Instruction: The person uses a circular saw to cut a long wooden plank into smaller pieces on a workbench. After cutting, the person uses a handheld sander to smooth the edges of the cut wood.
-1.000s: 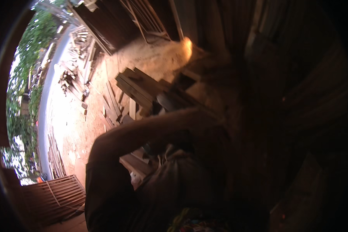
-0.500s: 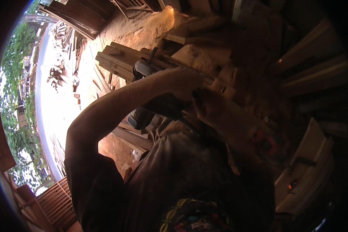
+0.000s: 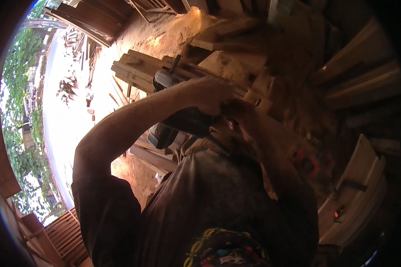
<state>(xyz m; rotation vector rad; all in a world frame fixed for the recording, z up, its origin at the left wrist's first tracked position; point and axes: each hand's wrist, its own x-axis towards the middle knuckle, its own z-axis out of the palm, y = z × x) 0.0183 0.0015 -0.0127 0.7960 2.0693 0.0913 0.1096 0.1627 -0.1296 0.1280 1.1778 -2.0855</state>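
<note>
My left forearm reaches across a grey-and-black power tool, whose body and short dark upright handle show on either side of the arm. My left hand lies over the tool's right end, back upward, its fingers hidden in shadow. Touching or very close to it is my right hand, with fingers curled in; what they hold is too dark to make out. Pale wooden boards lie beyond the tool, and a small piece of wood with a dark slot sits just past my right hand.
Sawdust is heaped on the floor ahead. Planks are stacked at the right. A red-and-black object is beside my right arm. At the lower right, a board carries an orange-and-black tape measure.
My right hand has turned and shifted slightly, its wrist now more upright. My left hand and the power tool stay nearly where they were. The picture has brightened.
</note>
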